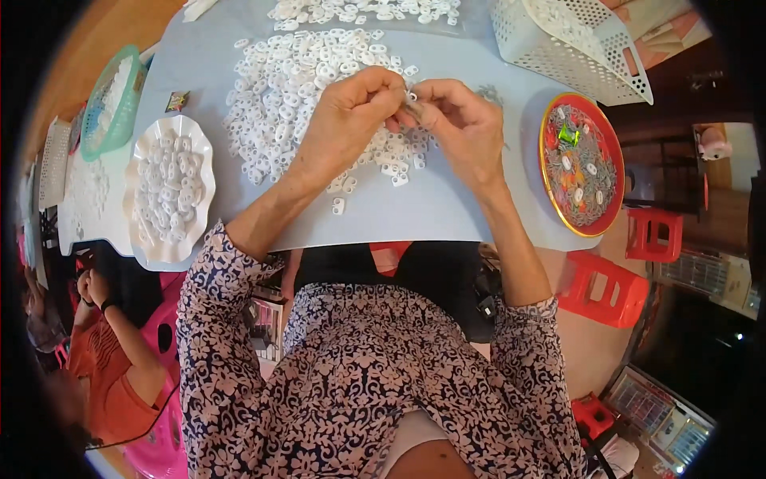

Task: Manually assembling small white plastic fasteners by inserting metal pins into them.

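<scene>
Small piece (pixel 412 96) at upper centre of the frame: your left hand (pixel 353 113) and right hand (pixel 466 130) have fingers pinching it; steady both grips lightly.

Floral top (pixel 343 375), pink on probably navy.

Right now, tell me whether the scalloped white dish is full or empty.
Well filled: small white pieces lie heaped across most of the scalloped white dish, leaving mainly its wavy rim bare.
</scene>
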Demonstrator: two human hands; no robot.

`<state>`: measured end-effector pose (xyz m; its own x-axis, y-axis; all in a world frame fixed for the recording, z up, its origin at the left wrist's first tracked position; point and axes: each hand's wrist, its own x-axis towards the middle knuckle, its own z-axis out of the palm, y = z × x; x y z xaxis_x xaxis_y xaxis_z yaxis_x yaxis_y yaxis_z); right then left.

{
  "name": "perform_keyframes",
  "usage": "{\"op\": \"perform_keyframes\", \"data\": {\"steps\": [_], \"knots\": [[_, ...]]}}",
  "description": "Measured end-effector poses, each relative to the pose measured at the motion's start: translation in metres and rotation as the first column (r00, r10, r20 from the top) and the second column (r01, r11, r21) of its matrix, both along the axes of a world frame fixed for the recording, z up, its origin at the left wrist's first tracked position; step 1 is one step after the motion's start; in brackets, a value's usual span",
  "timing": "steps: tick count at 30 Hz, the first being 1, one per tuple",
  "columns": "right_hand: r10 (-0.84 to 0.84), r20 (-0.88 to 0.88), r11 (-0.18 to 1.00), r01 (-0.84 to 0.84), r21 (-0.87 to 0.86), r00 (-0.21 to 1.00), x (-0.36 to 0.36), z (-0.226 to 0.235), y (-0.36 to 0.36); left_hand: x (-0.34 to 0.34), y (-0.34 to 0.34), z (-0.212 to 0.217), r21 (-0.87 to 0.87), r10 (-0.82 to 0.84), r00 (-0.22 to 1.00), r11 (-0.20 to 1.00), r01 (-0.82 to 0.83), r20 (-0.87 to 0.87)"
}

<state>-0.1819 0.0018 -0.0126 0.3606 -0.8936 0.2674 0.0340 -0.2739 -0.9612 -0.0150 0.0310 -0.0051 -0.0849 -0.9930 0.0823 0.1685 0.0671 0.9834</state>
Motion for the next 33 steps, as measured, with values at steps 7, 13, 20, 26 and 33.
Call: {"op": "perform_keyframes", "data": {"steps": [7,13,20,26,33], "knots": [[-0.013,0.001,0.999,0.013,0.038,1.000,-0.001,0.003,0.000,-0.001,0.003,-0.001,-0.074,-0.002,0.979,0.997,0.017,0.204],[-0.009,0.037,0.997,0.007,0.075,0.999,0.000,0.000,-0.002,0.000,0.003,0.000,-0.122,0.021,0.952,0.992,0.017,0.306],[0.019,0.041,1.000,-0.020,0.017,0.999,-0.003,-0.002,-0.006,0.005,0.000,0.003,-0.224,-0.001,0.936,0.971,0.086,0.353],[-0.025,0.098,0.990,0.011,0.143,0.995,-0.006,-0.004,-0.009,0.028,0.005,0.006,-0.420,0.206,0.618,0.881,0.221,0.758],[0.021,0.052,0.987,-0.029,0.157,0.998,-0.006,-0.001,-0.008,0.026,0.020,0.003,-0.356,0.197,0.411,0.863,0.358,0.890]]}}
